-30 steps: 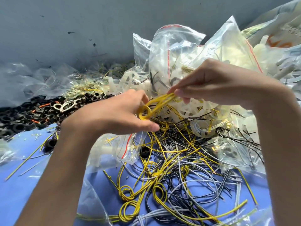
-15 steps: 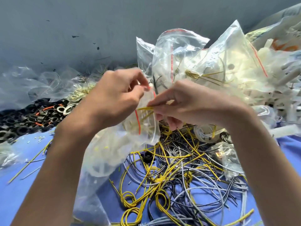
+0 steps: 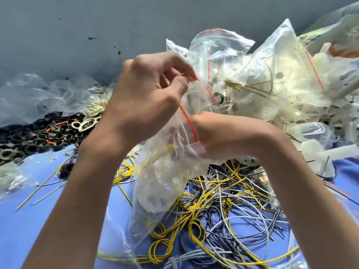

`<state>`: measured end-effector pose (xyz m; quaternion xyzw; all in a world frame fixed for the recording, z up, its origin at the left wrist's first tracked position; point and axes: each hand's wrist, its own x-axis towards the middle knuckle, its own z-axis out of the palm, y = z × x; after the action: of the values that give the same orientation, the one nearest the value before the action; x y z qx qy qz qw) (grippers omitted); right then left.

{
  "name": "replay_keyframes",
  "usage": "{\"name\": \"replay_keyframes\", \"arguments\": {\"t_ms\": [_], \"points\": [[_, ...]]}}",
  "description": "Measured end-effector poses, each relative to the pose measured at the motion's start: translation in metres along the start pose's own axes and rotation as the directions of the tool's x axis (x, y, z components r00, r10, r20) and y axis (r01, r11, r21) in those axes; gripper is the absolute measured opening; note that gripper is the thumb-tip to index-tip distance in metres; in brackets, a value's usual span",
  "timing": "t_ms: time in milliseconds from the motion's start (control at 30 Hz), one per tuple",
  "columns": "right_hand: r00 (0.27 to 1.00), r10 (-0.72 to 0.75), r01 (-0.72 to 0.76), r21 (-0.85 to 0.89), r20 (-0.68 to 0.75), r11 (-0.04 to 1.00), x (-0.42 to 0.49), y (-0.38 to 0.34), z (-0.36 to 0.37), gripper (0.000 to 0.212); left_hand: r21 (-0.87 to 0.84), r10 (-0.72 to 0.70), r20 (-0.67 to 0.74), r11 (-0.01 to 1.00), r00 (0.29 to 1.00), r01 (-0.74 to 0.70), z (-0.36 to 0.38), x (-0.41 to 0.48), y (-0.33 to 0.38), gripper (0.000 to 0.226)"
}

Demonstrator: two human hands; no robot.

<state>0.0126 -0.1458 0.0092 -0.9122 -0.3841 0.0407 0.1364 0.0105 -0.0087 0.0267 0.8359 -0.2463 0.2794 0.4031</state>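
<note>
A clear zip bag (image 3: 167, 183) with a red seal line hangs in the middle of the view, holding white plastic parts. My left hand (image 3: 147, 98) pinches the bag's upper rim by the red line between thumb and fingers. My right hand (image 3: 223, 136) reaches into the bag's mouth; its fingers are inside, blurred behind the plastic. A bit of yellow wire (image 3: 167, 148) shows faintly through the bag near those fingers. Whether the right fingers still grip the wire I cannot tell.
A tangle of yellow, grey and black wires (image 3: 223, 206) lies on the blue table (image 3: 29, 220) below the bag. Black and metal rings (image 3: 38, 136) pile at the left. More clear bags of white parts (image 3: 272, 74) stack at the back right against a grey wall.
My left hand rose and lifted the bag's rim. My right hand, which pinched a yellow wire bundle outside the bag, has pushed down into the bag's mouth with it.
</note>
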Motion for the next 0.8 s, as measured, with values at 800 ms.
{"name": "replay_keyframes", "arguments": {"t_ms": [800], "points": [[0.858,0.416,-0.391,-0.144,0.3,0.909,0.002,0.052,0.02,0.026,0.415,-0.102,-0.006,0.905,0.995,0.095,-0.032,0.002,-0.04,0.011]]}}
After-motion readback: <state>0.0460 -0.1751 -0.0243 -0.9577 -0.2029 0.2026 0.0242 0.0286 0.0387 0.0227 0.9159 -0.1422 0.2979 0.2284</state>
